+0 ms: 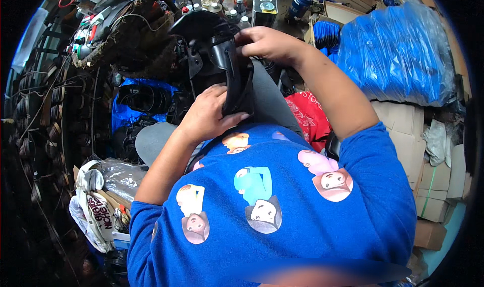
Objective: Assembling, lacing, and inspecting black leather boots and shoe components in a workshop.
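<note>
Item: black shoe upper, glossy, mounted on a dark form and held over the person's lap, centre of the scene, slightly far of the torso. A loose flap of the same black material hangs at its left side.

Left hand: closed around the near end of the shoe upper, fingers curled under it, thumb lying along its right edge.

Right hand: placed on the far top of the shoe upper, fingers bent down and pinching its edge; forearm runs back to the right toward a blue sleeve.

Beneath: grey trousers on the knees, a red patterned cloth just to the right of them. Blue sweatshirt with printed cartoon figures fills the near part of the scene.

Far: a cluster of small bottles and jars, a rectangular metal can beside them.

Left: tangled cords and tools on a rough woven basket; further black shoe parts on blue plastic below it; crumpled clear and white plastic bags near left.

Right: large bundle wrapped in blue plastic film, resting on stacked cardboard boxes.
</note>
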The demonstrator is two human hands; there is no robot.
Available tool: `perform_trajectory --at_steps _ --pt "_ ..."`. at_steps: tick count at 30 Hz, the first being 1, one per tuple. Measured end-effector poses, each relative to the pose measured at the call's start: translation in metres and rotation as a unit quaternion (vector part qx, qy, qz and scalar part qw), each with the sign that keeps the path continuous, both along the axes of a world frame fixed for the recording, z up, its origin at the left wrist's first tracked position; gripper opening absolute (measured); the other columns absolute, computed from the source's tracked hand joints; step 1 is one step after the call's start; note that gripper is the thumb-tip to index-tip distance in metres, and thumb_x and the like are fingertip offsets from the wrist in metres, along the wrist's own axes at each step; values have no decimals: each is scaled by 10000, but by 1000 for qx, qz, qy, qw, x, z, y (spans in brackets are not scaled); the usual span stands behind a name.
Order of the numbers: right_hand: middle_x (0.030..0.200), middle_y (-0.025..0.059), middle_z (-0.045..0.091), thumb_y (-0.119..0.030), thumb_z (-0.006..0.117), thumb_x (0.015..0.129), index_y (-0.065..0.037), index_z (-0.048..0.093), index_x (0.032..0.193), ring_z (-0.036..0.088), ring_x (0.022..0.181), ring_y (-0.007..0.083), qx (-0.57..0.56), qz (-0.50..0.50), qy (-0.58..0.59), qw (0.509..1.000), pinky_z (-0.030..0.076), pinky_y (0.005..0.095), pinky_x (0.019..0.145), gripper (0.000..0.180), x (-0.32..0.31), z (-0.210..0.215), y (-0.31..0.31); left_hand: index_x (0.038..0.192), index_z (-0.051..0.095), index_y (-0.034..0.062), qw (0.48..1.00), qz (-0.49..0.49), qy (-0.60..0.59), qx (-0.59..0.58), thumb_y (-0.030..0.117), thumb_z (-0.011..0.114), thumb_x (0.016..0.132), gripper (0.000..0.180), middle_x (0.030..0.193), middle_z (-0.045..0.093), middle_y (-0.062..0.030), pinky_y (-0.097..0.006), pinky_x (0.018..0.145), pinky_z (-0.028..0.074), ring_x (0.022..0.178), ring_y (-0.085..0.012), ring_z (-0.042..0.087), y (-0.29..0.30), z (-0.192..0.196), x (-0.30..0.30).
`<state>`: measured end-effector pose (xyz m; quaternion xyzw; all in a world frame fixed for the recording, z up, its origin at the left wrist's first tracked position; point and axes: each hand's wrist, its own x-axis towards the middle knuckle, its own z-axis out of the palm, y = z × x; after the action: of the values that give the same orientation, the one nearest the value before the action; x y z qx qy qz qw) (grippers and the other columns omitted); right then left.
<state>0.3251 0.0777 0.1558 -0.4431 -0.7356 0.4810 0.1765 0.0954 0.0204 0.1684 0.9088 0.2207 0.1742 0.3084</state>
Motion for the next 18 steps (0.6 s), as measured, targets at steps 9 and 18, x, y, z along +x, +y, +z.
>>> perform_trajectory --at_steps 9,18 --pt "914 -6 609 -174 579 831 -90 574 976 556 833 79 -246 -182 353 884 411 234 788 168 10 -15 -15 914 579 -38 995 -2 40 -88 345 632 770 413 746 607 -198 -406 669 487 658 -379 589 5 2 7" --pt "811 25 628 -406 583 828 -57 611 943 572 766 117 -150 -291 209 921 420 287 730 369 22 36 -12 873 599 -43 962 37 259 -84 405 590 776 458 692 594 -231 -422 664 475 710 -365 597 1 31 44"
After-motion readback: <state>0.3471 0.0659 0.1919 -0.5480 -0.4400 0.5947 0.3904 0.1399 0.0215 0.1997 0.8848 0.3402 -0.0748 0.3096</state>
